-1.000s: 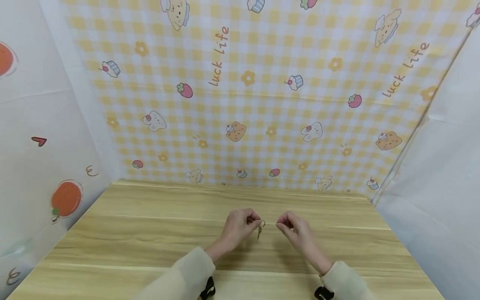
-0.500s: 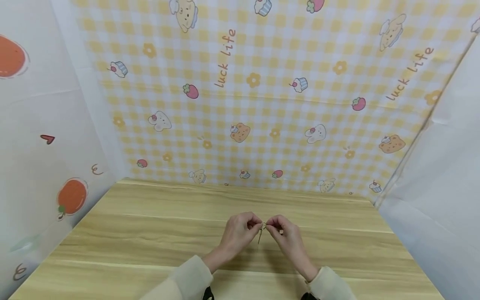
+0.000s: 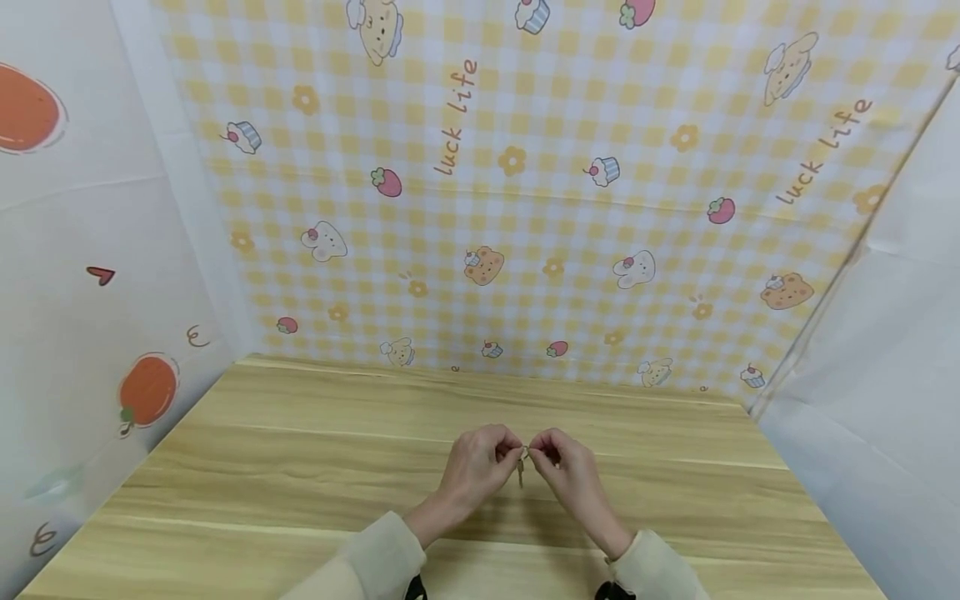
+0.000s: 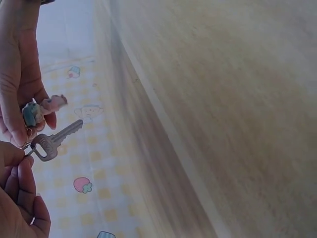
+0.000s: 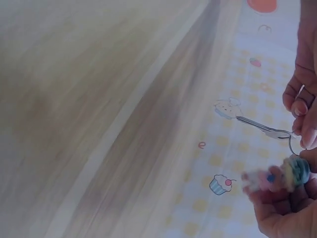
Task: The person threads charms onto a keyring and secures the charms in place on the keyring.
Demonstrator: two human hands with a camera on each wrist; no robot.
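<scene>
Key (image 4: 57, 140) swung nearly vertical, pointing downward

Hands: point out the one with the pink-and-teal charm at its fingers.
The right hand: the charm sits at its fingers, whereas the left hand pinches the ring bearing the key.

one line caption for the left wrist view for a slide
A key on a ring pinched by the left hand, a pastel charm held by the right hand, checked backdrop behind.
</scene>
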